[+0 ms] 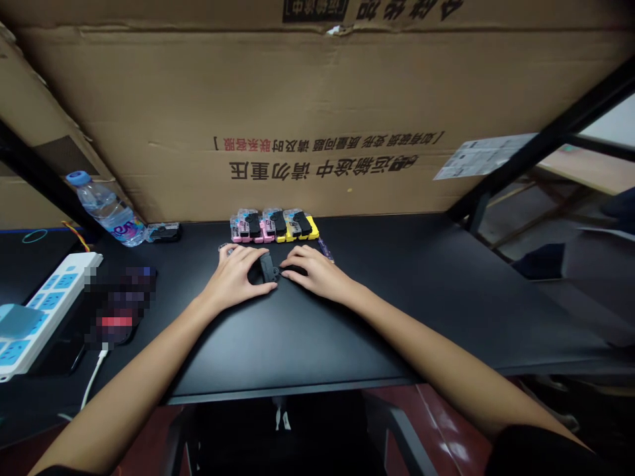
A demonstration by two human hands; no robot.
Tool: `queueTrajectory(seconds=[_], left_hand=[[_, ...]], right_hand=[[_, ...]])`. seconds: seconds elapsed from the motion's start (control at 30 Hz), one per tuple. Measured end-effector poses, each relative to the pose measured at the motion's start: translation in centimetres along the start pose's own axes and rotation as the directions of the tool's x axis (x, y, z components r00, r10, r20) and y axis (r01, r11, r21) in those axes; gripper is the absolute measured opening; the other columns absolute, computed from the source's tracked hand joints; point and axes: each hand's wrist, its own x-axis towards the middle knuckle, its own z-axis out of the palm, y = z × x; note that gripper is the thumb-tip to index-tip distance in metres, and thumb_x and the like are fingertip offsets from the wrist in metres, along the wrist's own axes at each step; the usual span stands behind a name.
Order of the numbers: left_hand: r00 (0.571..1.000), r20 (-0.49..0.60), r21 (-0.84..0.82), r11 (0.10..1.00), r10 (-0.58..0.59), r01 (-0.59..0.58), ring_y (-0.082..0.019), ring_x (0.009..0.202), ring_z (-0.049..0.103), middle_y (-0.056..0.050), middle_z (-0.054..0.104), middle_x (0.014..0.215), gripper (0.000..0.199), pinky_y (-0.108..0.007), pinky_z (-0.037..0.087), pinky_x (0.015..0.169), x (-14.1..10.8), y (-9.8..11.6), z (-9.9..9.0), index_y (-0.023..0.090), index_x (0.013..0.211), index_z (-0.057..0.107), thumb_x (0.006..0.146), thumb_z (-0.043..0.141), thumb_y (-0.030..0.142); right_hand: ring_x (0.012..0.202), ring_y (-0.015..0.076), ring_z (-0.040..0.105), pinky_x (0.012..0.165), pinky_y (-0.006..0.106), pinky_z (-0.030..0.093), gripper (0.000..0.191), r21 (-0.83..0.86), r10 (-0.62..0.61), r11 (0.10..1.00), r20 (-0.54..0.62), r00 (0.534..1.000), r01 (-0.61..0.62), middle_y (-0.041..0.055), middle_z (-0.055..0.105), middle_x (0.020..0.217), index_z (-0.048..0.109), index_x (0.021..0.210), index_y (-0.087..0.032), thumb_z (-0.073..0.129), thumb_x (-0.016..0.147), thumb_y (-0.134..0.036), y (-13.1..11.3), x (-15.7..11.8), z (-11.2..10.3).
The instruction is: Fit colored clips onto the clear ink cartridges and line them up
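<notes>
My left hand [235,277] curves around a small dark grey plastic piece [269,268], thumb in front and fingers behind, with the piece standing upright on the black table. A ring-like tab sticks out from its right side. My right hand [315,272] is at that tab with thumb and fingertips close together in a pinch; whatever lies between them is too small to make out. Just beyond my hands sits a row of several small plastic cases [272,227] in pink, yellow, clear and black. A thin purple stick-like thing [325,250] lies behind my right hand.
A cardboard sheet [307,86] walls off the table's back. On the left are a water bottle [106,208], a clear-and-black case [165,232], a phone with a blurred screen [124,304], its white cable [94,377] and a power strip [54,297]. The black table [307,344] ends close in front.
</notes>
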Motion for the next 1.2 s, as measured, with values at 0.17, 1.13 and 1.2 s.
queueTrajectory(seconds=[0.17,1.13,1.2], left_hand=[[1.0,0.003,-0.008,1.0,-0.004,0.004,-0.033,0.129,0.064,-0.011,0.073,0.135,0.068,-0.054,0.027,0.122,0.0,-0.1,0.1,0.024,0.139,0.063,0.084,0.083,0.057],[0.998,-0.014,-0.005,0.998,0.068,-0.068,-0.032,0.126,0.066,-0.01,0.074,0.135,0.065,-0.055,0.027,0.122,0.2,0.4,0.1,0.025,0.14,0.063,0.083,0.083,0.051],[0.996,-0.024,-0.005,0.996,0.084,-0.084,-0.032,0.125,0.066,-0.01,0.075,0.134,0.065,-0.055,0.027,0.122,0.2,0.5,0.0,0.024,0.14,0.064,0.083,0.084,0.049]], right_hand=[[0.109,0.0281,0.064,0.098,0.044,0.052,0.011,0.137,0.038,0.99,0.015,0.999,-0.04,0.0085,0.072,0.109,0.074,0.106,-0.022,0.072,0.095,-0.024,0.1,0.0,0.0],[0.081,0.0187,0.067,0.085,0.04,0.059,0.033,0.722,0.303,0.646,0.057,0.951,-0.249,0.003,0.071,0.09,0.069,0.098,-0.021,0.081,0.083,-0.048,-1.8,0.5,2.0],[0.083,0.0183,0.069,0.087,0.041,0.059,0.038,0.771,0.323,0.589,0.05,0.945,-0.242,0.0019,0.071,0.093,0.063,0.1,-0.022,0.085,0.079,-0.045,-1.9,0.5,2.2]])
